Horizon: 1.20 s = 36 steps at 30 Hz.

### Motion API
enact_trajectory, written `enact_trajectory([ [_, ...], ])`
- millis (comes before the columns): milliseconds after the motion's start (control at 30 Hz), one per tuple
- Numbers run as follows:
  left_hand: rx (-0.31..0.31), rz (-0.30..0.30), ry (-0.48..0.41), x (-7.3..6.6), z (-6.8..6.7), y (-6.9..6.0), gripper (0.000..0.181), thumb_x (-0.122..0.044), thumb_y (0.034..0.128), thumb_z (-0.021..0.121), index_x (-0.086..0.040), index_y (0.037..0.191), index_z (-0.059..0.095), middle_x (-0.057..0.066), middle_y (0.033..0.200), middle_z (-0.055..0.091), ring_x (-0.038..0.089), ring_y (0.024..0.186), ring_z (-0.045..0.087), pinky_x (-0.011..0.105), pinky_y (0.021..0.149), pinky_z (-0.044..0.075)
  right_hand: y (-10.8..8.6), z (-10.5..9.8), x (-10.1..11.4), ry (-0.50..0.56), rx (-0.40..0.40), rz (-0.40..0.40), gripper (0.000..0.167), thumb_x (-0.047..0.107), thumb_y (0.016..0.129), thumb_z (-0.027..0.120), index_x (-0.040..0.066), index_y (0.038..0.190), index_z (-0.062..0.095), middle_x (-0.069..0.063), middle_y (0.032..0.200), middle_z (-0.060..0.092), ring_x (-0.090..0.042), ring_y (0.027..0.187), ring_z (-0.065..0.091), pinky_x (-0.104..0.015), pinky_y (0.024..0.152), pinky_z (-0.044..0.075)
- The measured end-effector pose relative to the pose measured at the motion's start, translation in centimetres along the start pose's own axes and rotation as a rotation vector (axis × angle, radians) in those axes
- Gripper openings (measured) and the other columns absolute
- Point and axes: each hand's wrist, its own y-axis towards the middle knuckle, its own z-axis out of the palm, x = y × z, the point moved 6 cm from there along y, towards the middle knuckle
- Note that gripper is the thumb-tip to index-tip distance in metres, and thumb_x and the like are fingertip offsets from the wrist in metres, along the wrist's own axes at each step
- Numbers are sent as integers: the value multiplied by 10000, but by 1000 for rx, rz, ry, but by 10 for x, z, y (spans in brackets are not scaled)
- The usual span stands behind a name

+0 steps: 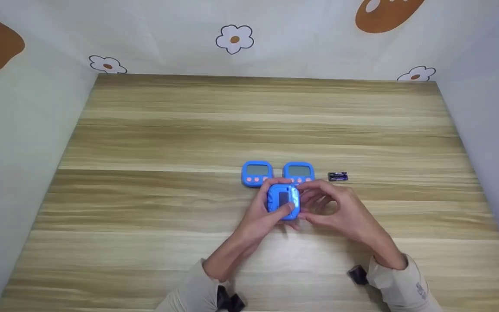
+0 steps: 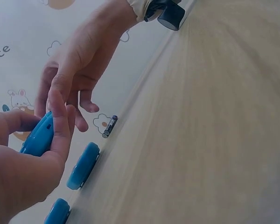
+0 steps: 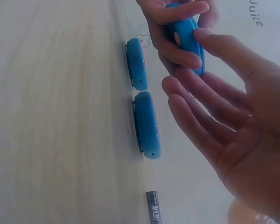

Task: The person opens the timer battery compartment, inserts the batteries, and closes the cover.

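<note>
A blue digital timer [image 1: 283,190] is held above the table in the left hand [image 1: 263,211], back side up, with a dark rectangle on that side. The left thumb lies across its back, and the other fingers wrap around its edge and underside. At its right edge, the right hand [image 1: 340,208] has thumb and index fingertips on two corners, while its remaining fingers are loosely bent. In the right wrist view, pink buttons show on the held timer [image 3: 191,44]. Two more blue timers, a left one [image 1: 257,173] and a right one [image 1: 298,170], lie screen up just beyond the hands.
Small dark AAA-type batteries [image 1: 338,176] lie right of the timers. The wood-grain table [image 1: 145,151] meets a pale patterned curtain [image 1: 167,39] at the back and sides. Dark wrist-worn devices [image 1: 358,274] sit by the sleeves.
</note>
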Motion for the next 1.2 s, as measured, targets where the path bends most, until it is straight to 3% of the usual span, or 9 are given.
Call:
enact_trajectory([
  [133, 1, -2, -14, 0, 0, 0, 471, 8, 950, 600, -111, 1375, 435, 184, 1375, 432, 411, 1062, 598, 612, 726, 546, -1, -1, -1, 49, 4, 55, 492, 198, 809, 818, 194, 1258, 617, 65, 999, 704, -176, 866, 680, -348, 719, 573],
  [300, 27, -8, -22, -1, 1, 0, 478, -17, 954, 607, -119, 1382, 420, 182, 1388, 409, 407, 1116, 560, 620, 745, 539, -2, -1, -3, 101, -5, 73, 485, 80, 795, 814, 107, 1240, 622, 10, 1010, 711, -229, 875, 691, -372, 757, 578],
  [600, 54, -9, -16, -1, 4, -1, 494, -42, 962, 605, -132, 1400, 395, 185, 1389, 386, 390, 1136, 540, 532, 721, 570, -2, -2, -4, 141, -4, 43, 478, 156, 807, 813, 153, 1247, 627, 25, 1019, 710, -211, 886, 689, -349, 748, 580],
  [867, 95, 18, -54, -1, 7, -3, 500, -9, 972, 571, -107, 1408, 347, 212, 1349, 423, 360, 973, 606, 473, 703, 571, -2, 0, -4, 209, -10, 41, 450, 116, 804, 813, 107, 1220, 642, -40, 1003, 717, -259, 884, 694, -350, 721, 586],
  [1100, 60, -29, -55, -2, 1, -2, 612, 20, 937, 614, -53, 1397, 217, 217, 1363, 414, 433, 971, 623, 568, 749, 559, -1, -1, -3, 122, 31, 45, 488, 185, 814, 813, 165, 1251, 599, 24, 1009, 696, -216, 894, 676, -347, 713, 577],
  [1200, 75, -47, 12, -4, -3, -1, 606, 0, 922, 651, -54, 1391, 270, 209, 1332, 441, 475, 974, 623, 506, 702, 583, -2, -4, -3, 38, 39, 30, 574, 222, 799, 829, 197, 1304, 558, 42, 1008, 665, -185, 896, 642, -345, 697, 562],
])
